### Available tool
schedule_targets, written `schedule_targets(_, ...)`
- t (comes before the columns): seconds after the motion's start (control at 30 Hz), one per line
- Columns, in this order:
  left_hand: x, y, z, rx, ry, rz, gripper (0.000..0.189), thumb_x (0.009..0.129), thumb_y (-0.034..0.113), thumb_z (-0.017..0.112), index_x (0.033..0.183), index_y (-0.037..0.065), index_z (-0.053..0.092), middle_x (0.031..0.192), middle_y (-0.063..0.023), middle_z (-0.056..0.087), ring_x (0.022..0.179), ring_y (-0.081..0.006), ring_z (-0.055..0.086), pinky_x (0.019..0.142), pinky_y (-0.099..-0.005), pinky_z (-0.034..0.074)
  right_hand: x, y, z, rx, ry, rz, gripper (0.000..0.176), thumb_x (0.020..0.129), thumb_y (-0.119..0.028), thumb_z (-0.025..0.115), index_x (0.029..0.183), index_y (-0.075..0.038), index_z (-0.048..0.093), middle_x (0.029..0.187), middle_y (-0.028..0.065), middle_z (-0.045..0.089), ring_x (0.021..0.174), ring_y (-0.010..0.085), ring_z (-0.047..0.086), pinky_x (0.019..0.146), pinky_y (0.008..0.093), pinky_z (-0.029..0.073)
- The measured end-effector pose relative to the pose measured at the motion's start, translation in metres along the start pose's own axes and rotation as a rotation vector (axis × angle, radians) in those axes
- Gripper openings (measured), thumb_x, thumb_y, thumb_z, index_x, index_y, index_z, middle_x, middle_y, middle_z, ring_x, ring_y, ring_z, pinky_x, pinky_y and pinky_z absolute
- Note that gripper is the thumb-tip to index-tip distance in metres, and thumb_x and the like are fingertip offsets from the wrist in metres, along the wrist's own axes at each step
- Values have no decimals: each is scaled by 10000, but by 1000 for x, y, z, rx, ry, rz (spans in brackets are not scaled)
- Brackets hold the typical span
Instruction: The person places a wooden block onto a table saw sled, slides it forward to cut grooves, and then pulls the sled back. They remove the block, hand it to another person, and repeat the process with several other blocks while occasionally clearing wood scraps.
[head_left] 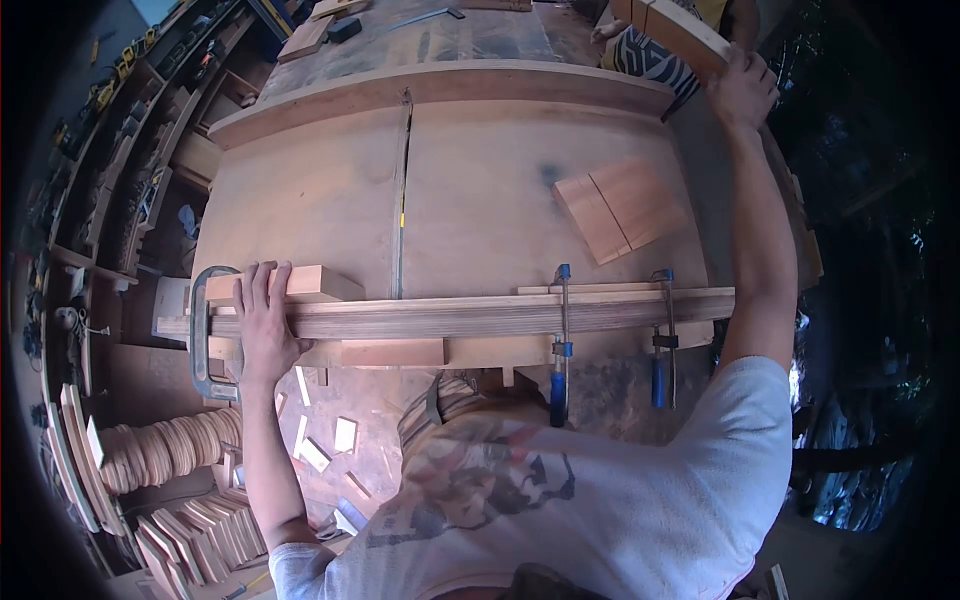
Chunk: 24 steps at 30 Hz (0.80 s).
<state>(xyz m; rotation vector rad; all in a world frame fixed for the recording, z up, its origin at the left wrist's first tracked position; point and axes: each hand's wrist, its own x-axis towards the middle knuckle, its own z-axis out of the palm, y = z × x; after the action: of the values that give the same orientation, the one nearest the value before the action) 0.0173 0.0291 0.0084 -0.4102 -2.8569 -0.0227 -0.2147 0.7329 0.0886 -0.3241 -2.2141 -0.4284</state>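
Note:
My left hand (pixel 267 325) lies across a laminated wooden fence (pixel 430 318), its fingers hooked over the far edge of a pale wooden block (pixel 315 283) behind it. Beside that hand, a grey C-clamp (pixel 199 335) grips the fence's left end. At the upper right my right hand (pixel 743 92) is closed around the end of a thick wooden board (pixel 675 32) with dark lines across it, held raised. A square wooden piece (pixel 622 212) with one dark line lies on the sled table (pixel 480 200), right of the slot.
Two blue-handled bar clamps (pixel 558 390) (pixel 658 380) hang on the fence's right part. A curved wooden rail (pixel 450 82) bounds the far side. Another person (pixel 650 62) stands at the upper right. Shelves of tools (pixel 120 150) line the left; offcuts (pixel 345 435) litter the floor.

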Motion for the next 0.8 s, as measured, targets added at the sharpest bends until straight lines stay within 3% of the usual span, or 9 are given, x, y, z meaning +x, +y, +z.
schedule_targets(0.07,-2,1,0,9,-18,-11,1320,414,122,1010,1581,136,394,1529,-158,442,1512,-418,361,1262,-644,244,-21,-11,14,107,50,-94,936,804,-367,877,1598,-205,409,1557,236,459,1398,501,448,1122,613,445)
schedule_targets(0.17,-1,0,1,14,-36,-14,1310,425,137,1013,1581,132,396,1537,-165,434,1513,-425,354,1266,-645,237,-103,-32,48,236,-901,-29,1307,657,-551,970,1680,-152,262,1661,273,346,1532,574,262,1247,622,323)
schedule_targets(0.2,0,0,0,12,-43,-15,1307,429,142,1013,1581,130,397,1540,-169,431,1513,-428,350,1267,-645,235,-135,-17,91,285,-1009,-169,1378,645,-561,975,1704,-143,200,1708,280,277,1594,499,209,1266,559,328)
schedule_targets(0.27,0,0,0,25,-50,-32,1297,438,150,1014,1580,127,399,1543,-177,427,1514,-433,345,1269,-645,232,-185,-7,144,562,-1236,-49,1376,660,-600,950,1711,-133,195,1701,286,304,1582,435,302,1266,480,344)
schedule_targets(0.37,1,1,-2,47,-74,-41,1282,452,162,1012,1578,121,401,1542,-186,425,1514,-437,340,1272,-644,227,-180,-31,124,711,-1156,-78,1385,665,-614,938,1690,-27,215,1622,316,430,1536,427,405,1270,451,348)
schedule_targets(0.47,3,1,2,22,-64,-41,1267,464,170,1009,1578,119,406,1538,-186,427,1515,-436,338,1276,-641,223,-132,-114,16,618,-1424,-98,1347,703,-659,891,1688,-30,221,1564,340,490,1474,441,480,1236,470,392)
schedule_targets(0.63,2,2,-1,9,-37,-45,1241,483,169,999,1578,128,417,1535,-172,435,1516,-436,340,1281,-635,222,-167,-213,23,627,-1174,-477,1277,743,-708,833,1674,-48,261,1493,328,565,1298,498,619,1184,494,454)
schedule_targets(0.73,2,3,-2,-13,-37,-66,1203,497,132,977,1571,152,436,1530,-157,442,1514,-430,352,1282,-635,218,-177,-255,8,834,-1248,-418,1239,741,-640,880,1653,-44,289,1434,303,611,1244,497,650,1097,518,541)
schedule_targets(0.8,0,3,-1,-26,-28,-79,1199,491,122,969,1568,165,443,1525,-152,445,1513,-428,357,1282,-637,217,-171,-267,-22,976,-1414,-281,1216,730,-553,936,1633,-41,302,1354,267,644,1167,433,691,879,493,621)
